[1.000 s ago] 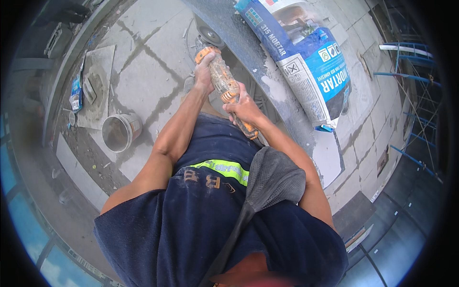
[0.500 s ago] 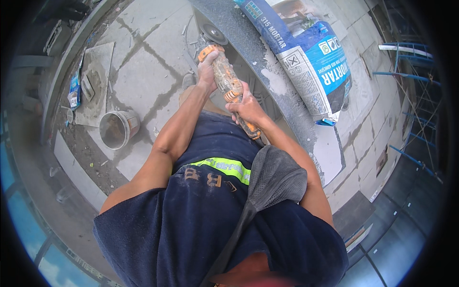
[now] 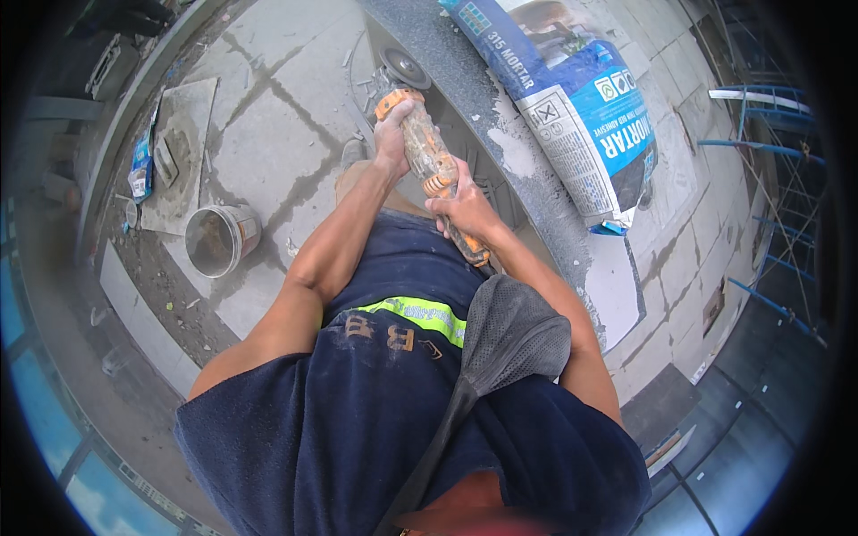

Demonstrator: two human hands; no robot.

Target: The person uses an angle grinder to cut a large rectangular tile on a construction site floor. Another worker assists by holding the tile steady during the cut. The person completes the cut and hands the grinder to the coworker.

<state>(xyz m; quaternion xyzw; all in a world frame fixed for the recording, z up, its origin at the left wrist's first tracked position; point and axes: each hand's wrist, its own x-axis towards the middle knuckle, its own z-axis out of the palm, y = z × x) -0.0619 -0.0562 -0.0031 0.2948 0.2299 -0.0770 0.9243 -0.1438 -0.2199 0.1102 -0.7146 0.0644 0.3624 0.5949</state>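
Observation:
Both my hands are wrapped around a dusty orange angle grinder (image 3: 429,152), held slanting in front of my body. My left hand (image 3: 391,138) grips its front end, just behind the orange gear head. Farther back, my right hand (image 3: 466,204) holds the rear part of the body. The round grey disc (image 3: 404,68) sits at the far end, beside the edge of a grey speckled slab (image 3: 487,116). From this view I cannot tell whether the disc touches the slab or is spinning.
A blue and white mortar bag (image 3: 581,125) lies on the slab at the right. To the left stand a dirty bucket (image 3: 219,239) and a mortar-smeared board (image 3: 186,125) with a small blue packet (image 3: 143,161). Blue metal scaffolding (image 3: 778,152) rises at the far right.
The grinder and both hands have shifted very slightly to the right and toward me. Both grips stay the same.

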